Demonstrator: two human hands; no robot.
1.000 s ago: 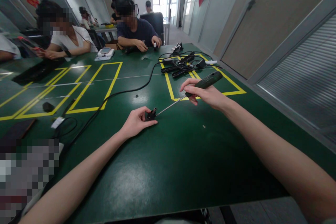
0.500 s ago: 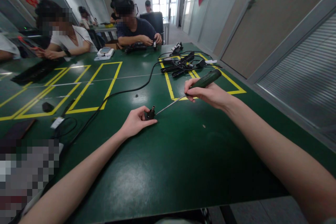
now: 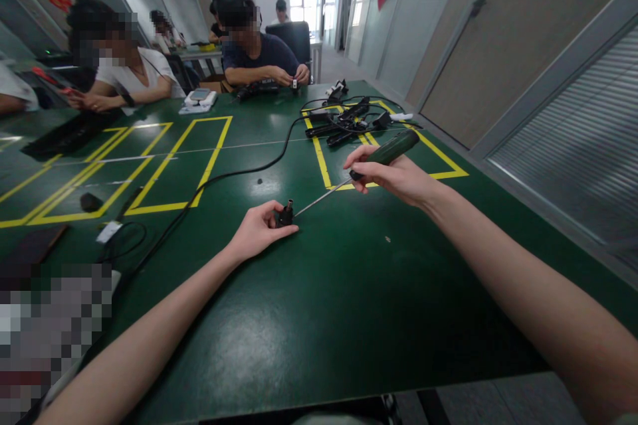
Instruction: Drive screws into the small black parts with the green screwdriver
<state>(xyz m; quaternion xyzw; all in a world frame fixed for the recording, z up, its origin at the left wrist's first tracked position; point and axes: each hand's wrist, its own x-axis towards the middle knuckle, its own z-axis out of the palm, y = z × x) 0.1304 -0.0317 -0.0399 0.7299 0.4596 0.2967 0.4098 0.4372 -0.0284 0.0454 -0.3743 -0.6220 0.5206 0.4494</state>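
Observation:
My left hand [image 3: 262, 229] grips a small black part [image 3: 286, 216] with a short metal tube sticking up from it, low over the green table [image 3: 319, 319]. A screwdriver [image 3: 391, 148] with a dark green handle is in my right hand [image 3: 391, 176], its fingers wrapped round the front of the handle. The thin metal shaft slants down to the left, and its tip meets the right side of the black part. Whether the tip sits in a screw is too small to tell.
Black parts and cables [image 3: 349, 121] lie heaped inside a yellow-taped rectangle at the far right. A black cable [image 3: 239, 174] crosses the table to the left. Across the table a person [image 3: 264, 53] handles small parts; another person [image 3: 132, 73] sits further left.
My right-hand fingers have shifted slightly left along the screwdriver handle. The black part has tilted a little in my left hand, while the tip stays against it.

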